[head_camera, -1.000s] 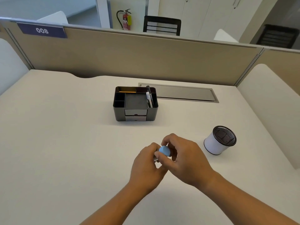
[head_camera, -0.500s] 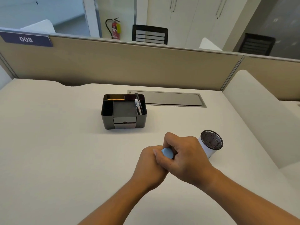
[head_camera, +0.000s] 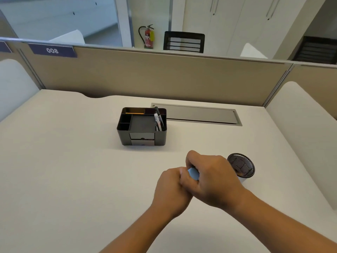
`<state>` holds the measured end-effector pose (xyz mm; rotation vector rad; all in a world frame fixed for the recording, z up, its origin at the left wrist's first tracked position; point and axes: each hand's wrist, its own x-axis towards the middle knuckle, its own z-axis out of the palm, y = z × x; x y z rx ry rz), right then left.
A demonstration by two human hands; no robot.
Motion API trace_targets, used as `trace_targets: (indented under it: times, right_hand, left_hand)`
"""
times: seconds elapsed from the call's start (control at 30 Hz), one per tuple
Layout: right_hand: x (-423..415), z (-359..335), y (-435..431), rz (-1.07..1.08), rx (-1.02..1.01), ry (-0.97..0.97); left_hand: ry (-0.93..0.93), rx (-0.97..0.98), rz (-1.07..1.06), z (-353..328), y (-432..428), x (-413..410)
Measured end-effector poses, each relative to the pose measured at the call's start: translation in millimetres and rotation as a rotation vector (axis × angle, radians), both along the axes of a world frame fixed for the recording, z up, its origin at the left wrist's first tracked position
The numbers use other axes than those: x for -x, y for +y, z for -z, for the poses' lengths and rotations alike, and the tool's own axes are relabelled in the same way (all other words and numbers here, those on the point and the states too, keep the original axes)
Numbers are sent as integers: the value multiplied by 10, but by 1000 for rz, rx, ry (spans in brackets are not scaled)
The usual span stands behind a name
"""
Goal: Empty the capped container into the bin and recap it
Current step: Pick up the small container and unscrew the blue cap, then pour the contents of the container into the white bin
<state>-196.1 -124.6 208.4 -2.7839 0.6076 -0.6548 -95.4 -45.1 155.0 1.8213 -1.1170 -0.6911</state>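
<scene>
Both hands meet above the desk, right of centre. My left hand [head_camera: 170, 187] wraps the body of a small container, which is hidden inside the fist. My right hand [head_camera: 213, 177] curls over its light blue cap [head_camera: 193, 174], the only part showing between the fingers. Just right of my right hand stands the small bin [head_camera: 243, 166], a white cup with a black mesh inside, partly covered by my knuckles.
A black desk organiser [head_camera: 142, 128] with pens and a pencil stands behind the hands. A grey cable flap [head_camera: 198, 115] lies at the back of the desk [head_camera: 63, 170]. Beige partitions [head_camera: 145, 75] close the back, white side panels the left and right.
Both hands have drifted right toward the bin and closed tighter. My right hand now covers more of the blue cap.
</scene>
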Motion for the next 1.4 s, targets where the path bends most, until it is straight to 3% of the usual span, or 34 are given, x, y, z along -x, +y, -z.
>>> trace_targets:
  times: [0.1, 0.3, 0.57, 0.7, 0.87, 1.03, 1.13, 1.23, 1.4]
  right_hand:
    - [-27, -14, -29, 126, 75, 106]
    - [59, -82, -140, -160, 94, 112]
    - [67, -29, -251, -327, 180, 167]
    - [58, -19, -330, -288, 163, 194]
    - [69, 70, -396, -106, -179, 73]
    - [180, 294, -471, 44, -596, -398]
    - [297, 695, -478, 276, -937, -595]
    - [495, 1242, -427, 504, -1042, -488]
    - [810, 1818, -426, 576, -1092, -264]
  left_hand:
    - [10, 0, -74, 1, -64, 48]
    - [117, -21, 215, -48, -83, 39]
    - [374, -118, 438, -16, -120, 18]
    - [362, -82, 351, 32, -172, -17]
    - [351, -41, 227, 66, -243, -147]
    - [104, -32, 196, 193, -295, -257]
    - [145, -28, 208, 231, -332, -278]
    - [215, -33, 219, 299, -375, -284]
    - [206, -44, 228, 359, -474, -230]
